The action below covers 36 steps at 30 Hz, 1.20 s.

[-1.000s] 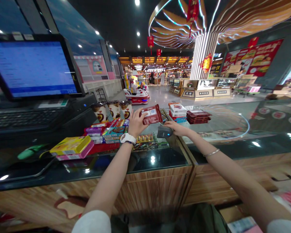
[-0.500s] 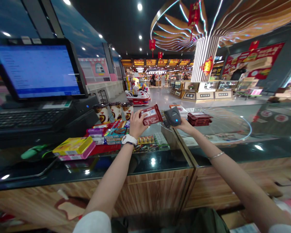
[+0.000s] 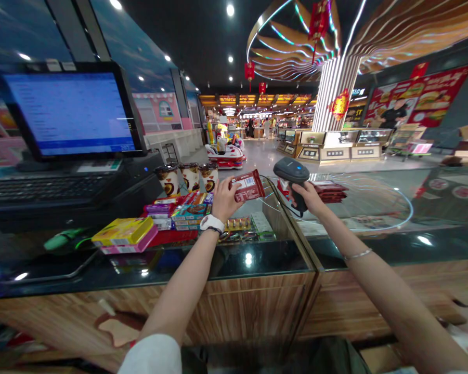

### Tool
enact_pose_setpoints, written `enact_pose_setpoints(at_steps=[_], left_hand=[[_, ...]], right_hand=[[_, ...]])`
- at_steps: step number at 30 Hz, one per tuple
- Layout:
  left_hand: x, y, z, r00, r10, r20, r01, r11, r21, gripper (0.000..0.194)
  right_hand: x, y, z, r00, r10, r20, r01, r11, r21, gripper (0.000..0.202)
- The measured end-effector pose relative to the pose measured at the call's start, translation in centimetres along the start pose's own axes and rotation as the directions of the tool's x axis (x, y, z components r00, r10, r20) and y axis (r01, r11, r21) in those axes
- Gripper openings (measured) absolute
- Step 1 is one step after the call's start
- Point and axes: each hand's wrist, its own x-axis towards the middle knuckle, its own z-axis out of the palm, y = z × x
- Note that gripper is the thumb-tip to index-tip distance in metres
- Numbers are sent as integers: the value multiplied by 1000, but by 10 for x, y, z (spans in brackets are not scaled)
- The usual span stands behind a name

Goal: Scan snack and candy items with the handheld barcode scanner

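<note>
My left hand (image 3: 225, 200) is closed on a dark red snack packet (image 3: 250, 187), whose white label with a barcode faces me. To its right, my right hand (image 3: 309, 197) grips the handle of a black barcode scanner (image 3: 291, 171); its head points left, a short gap from the packet, and a blue light glows on top. A cable runs from the handle. Behind my right hand lies a stack of similar dark red packets (image 3: 329, 192) on the glass counter. Below the left hand are several boxed snacks (image 3: 192, 212).
A monitor (image 3: 70, 111) and keyboard (image 3: 42, 184) stand at the left. Several lidded cups (image 3: 190, 176) are behind the snacks. A yellow box (image 3: 122, 231) lies on a pink one near the front. A person (image 3: 393, 113) stands far off at the right.
The scanner has swung away from the packet, rightward and upward, and now shows its side and handle. The packet stays in my left hand. The whole view has shifted slightly.
</note>
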Motion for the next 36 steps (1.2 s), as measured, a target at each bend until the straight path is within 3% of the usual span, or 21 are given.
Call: enact_pose_setpoints(at_steps=[4, 11, 24, 36], left_hand=[[-1, -1, 1, 1000, 7, 18, -7, 1000, 22, 50], [-1, -1, -4, 1000, -2, 31, 0, 998, 60, 48], [-1, -1, -3, 998, -30, 58, 25, 996, 86, 42], [-1, -2, -2, 998, -31, 56, 27, 997, 66, 48]], right_hand=[[-5, -1, 8, 993, 50, 105, -38, 993, -113, 45], [-8, 0, 16, 986, 103, 133, -66, 964, -258, 43], [-11, -6, 19, 984, 110, 140, -64, 952, -299, 43], [-12, -5, 20, 983, 105, 154, -47, 939, -340, 42]])
